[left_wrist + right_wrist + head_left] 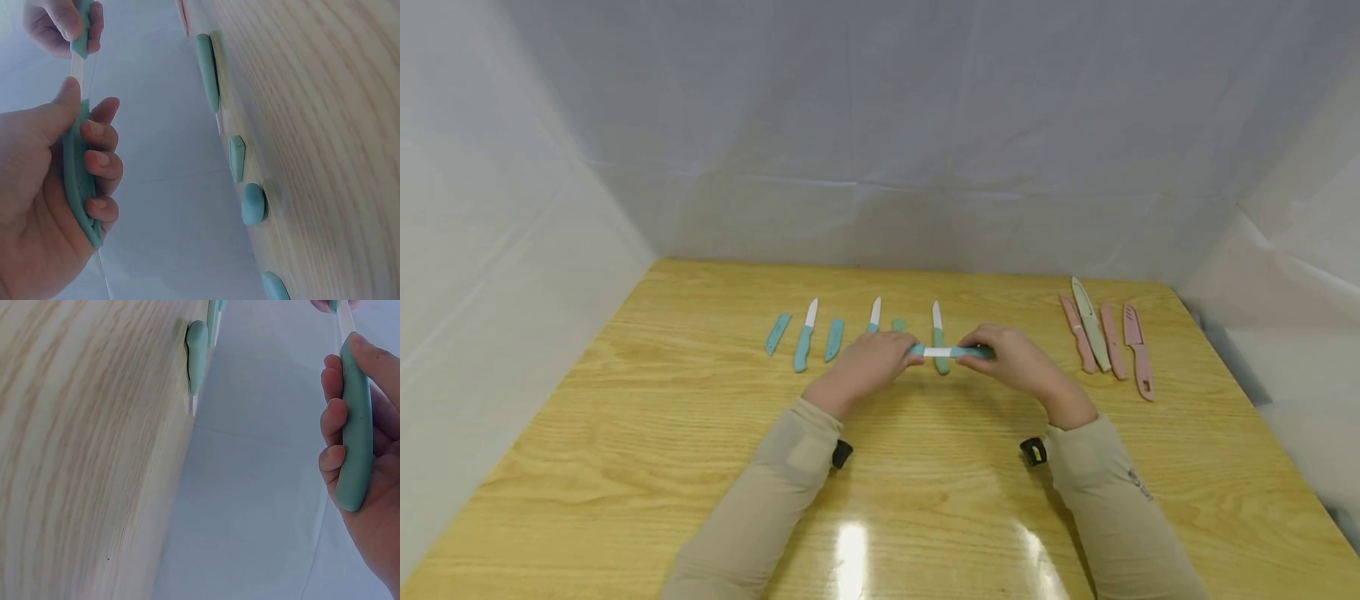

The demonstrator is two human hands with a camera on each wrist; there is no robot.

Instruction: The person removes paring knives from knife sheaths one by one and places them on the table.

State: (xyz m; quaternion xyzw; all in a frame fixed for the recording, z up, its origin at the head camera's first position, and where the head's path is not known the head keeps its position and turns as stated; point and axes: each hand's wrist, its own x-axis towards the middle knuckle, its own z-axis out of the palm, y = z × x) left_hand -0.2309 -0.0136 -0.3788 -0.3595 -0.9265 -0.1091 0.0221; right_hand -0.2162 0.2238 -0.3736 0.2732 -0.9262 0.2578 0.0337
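Both hands hold one teal paring knife level above the table, its white blade [937,352] bridging the gap between them. My right hand [1011,358] wraps its fingers round the knife's smooth handle [357,425]. In my left hand [871,364] is a teal blade sheath [76,165], gripped along its length, with the blade's tip end hidden inside it. Beneath and behind the hands lies a bare knife with a green handle [942,364]. Another white-bladed knife [875,314] and a green sheath [898,324] are partly covered by the left hand.
Left of the hands lie a teal sheath [778,334], a teal-handled knife [802,346] and a second sheath [834,340]. Toward the right edge, several pink knives [1138,350] lie beside a long pale one [1092,327]. Pale sheeting [850,125] encloses the wooden table [625,467] behind and at the sides.
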